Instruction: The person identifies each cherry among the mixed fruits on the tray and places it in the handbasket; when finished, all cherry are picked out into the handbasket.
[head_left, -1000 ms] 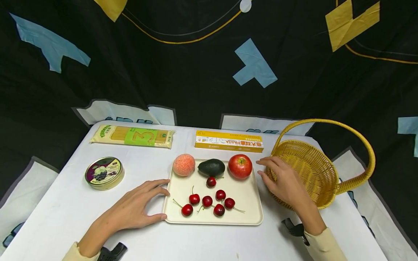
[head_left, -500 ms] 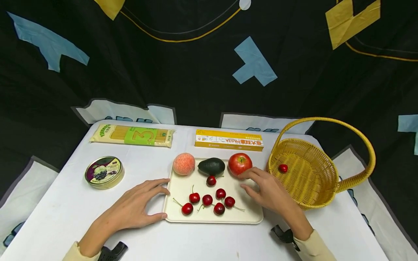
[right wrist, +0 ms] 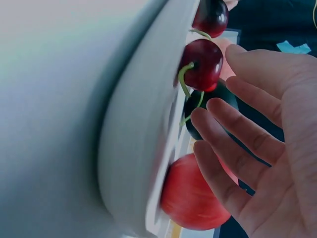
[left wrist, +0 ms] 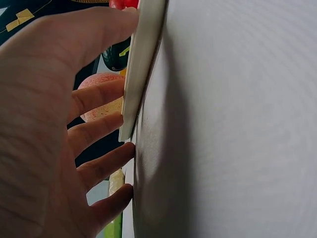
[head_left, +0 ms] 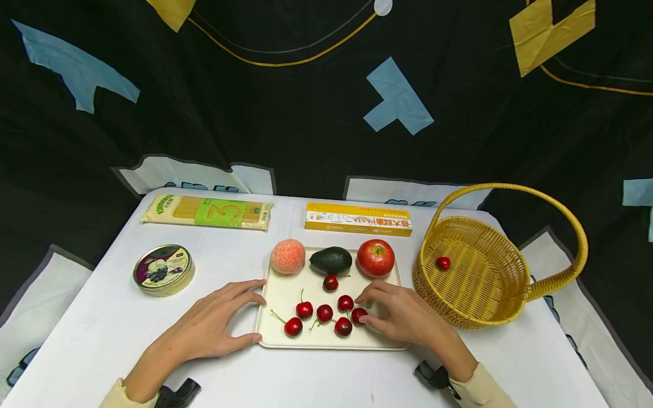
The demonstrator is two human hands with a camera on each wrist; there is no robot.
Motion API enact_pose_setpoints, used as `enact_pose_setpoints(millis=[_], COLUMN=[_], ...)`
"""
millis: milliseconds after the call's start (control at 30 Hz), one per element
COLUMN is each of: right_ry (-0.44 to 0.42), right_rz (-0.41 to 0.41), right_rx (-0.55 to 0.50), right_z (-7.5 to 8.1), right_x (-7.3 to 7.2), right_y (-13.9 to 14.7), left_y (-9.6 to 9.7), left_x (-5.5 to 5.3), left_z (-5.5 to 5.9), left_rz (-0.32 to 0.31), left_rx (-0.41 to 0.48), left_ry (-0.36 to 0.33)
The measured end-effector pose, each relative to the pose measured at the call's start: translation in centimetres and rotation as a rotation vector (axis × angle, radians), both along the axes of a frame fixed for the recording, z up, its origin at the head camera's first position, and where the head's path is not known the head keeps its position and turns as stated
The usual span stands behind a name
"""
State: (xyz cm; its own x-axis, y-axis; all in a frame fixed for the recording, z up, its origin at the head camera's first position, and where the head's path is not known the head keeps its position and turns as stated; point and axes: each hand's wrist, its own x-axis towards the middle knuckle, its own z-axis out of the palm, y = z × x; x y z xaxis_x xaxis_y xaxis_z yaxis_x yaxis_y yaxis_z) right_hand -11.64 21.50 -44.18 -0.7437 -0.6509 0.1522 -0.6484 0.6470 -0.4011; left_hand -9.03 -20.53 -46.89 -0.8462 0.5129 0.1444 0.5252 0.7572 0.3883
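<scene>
A cream tray point(head_left: 388, 340) bears several dark red cherries with green stems, a pink peach point(head_left: 288, 256), a dark green avocado point(head_left: 330, 260) and a red apple point(head_left: 375, 258). My left hand point(head_left: 211, 323) rests at its left side, fingertips and thumb at the rim, fingers spread. Over the tray's right part, my right hand point(head_left: 400, 314) reaches with thumb and fingers apart around the rightmost cherry point(head_left: 359, 316). In the right wrist view the thumb tip lies right beside that cherry point(right wrist: 203, 64), and the other fingers point(right wrist: 237, 124) are loosely extended. One more cherry point(head_left: 443, 263) lies inside the yellow wicker basket point(head_left: 474, 294).
The basket's tall handle point(head_left: 573, 226) arches up at the right. Behind the tray lies a yellow and white pasta box point(head_left: 359, 220). A bag of noodles point(head_left: 209, 212) lies at the back left, with a round tin point(head_left: 163, 270) in front of it. A dark cloth hangs behind the table.
My right hand has moved left from over the basket, past the apple, down to the rightmost cherry on the tray. A cherry now shows in the basket. The left hand has stayed put.
</scene>
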Motion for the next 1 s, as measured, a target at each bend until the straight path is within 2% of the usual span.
enact_pose_setpoints(millis=[333, 600, 800, 1000], right_ry=[-0.039, -0.06, -0.06, -0.006], right_rz=[0.011, 0.02, 0.026, -0.012], right_rx=[0.016, 0.005, -0.007, -0.011], right_z=[-0.8, -1.1, -0.5, 1.0], right_x=[0.4, 0.3, 0.1, -0.2], right_y=[-0.3, -0.2, 0.0, 0.7], left_y=[0.1, 0.1, 0.2, 0.2], left_x=[0.2, 0.2, 0.2, 0.1], left_z=[0.0, 0.0, 0.1, 0.2], left_rz=[0.015, 0.009, 0.009, 0.004], left_rx=[-0.006, -0.001, -0.003, -0.003], left_ry=[-0.03, -0.02, -0.019, -0.02])
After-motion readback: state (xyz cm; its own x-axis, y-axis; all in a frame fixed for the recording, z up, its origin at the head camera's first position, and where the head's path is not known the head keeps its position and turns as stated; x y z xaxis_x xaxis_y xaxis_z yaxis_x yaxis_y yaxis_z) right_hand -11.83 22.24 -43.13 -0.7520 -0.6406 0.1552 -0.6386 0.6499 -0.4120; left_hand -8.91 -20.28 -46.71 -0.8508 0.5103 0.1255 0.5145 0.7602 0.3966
